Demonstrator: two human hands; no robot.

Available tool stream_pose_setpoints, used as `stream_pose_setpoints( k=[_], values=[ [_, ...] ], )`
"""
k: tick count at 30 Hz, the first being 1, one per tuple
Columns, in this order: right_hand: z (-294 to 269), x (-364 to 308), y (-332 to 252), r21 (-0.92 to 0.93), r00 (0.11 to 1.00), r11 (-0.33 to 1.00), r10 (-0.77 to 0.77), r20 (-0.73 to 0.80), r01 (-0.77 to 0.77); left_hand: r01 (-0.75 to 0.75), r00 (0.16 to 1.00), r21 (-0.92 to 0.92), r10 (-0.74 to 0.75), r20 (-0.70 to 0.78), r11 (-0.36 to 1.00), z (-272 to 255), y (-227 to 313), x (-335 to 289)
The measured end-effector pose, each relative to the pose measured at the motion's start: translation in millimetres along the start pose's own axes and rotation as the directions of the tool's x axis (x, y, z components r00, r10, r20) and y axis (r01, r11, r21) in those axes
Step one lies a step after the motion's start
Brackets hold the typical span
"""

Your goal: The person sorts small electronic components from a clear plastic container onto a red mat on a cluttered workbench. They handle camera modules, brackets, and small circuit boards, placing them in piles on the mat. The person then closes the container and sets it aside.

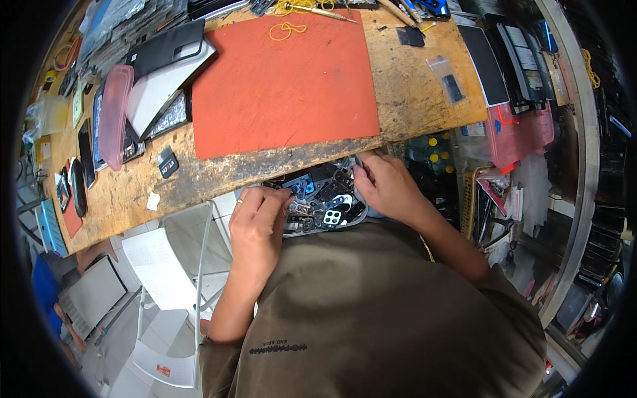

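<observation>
A clear plastic container (326, 229) rests against my lap, just below the workbench's front edge. It is full of small phone camera lens covers, among them a white square piece with round holes (332, 217) and a blue piece (302, 187). My right hand (390, 188) grips the container's right rim, thumb on the inner side. Over the left end is my left hand (256, 222), wearing a ring. Its fingers are curled together, fingertips down among the parts; whatever is between them is hidden.
An orange-red mat (285, 86) covers the middle of the wooden workbench (424, 99). Phone cases and boxes (156, 93) pile up at left. A small bagged part (448, 81) lies at right. A white folding chair (162, 268) stands lower left; crowded shelves (514, 212) flank my right.
</observation>
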State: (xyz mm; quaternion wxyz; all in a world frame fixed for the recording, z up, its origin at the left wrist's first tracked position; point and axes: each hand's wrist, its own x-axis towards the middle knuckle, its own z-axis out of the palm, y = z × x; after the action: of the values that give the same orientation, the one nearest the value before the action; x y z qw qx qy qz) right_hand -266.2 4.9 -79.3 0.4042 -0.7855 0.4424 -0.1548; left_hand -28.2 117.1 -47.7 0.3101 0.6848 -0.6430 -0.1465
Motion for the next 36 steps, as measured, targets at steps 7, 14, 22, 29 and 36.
stream_pose_setpoints(
  k=[7, 14, 22, 29, 36],
  values=[
    [-24, -2, 3, 0.055, 0.969, 0.998, -0.018, 0.247, 0.004, 0.051, 0.999, -0.171, -0.047, 0.024, 0.984, -4, -3, -21],
    [-24, -11, -5, 0.097, 0.971, 0.995, -0.002, 0.241, -0.022, 0.039, 0.999, -0.184, -0.043, -0.016, 0.982, -3, 9, -33],
    [-21, -20, -7, 0.034, 0.975, 0.999, 0.011, 0.220, -0.019, 0.033, 0.998, -0.242, -0.045, -0.045, 0.970, 1, -2, -43],
    [-22, -30, -7, 0.011, 0.993, 1.000, 0.012, 0.121, -0.013, 0.225, 0.959, -0.421, -0.276, -0.064, 0.879, -11, -17, -79],
    [-29, -64, -43, -0.236, 0.864, 0.834, -0.499, 0.064, 0.499, 0.264, 0.963, -0.199, -0.246, 0.109, 0.944, 7, -11, -128]
  ],
)
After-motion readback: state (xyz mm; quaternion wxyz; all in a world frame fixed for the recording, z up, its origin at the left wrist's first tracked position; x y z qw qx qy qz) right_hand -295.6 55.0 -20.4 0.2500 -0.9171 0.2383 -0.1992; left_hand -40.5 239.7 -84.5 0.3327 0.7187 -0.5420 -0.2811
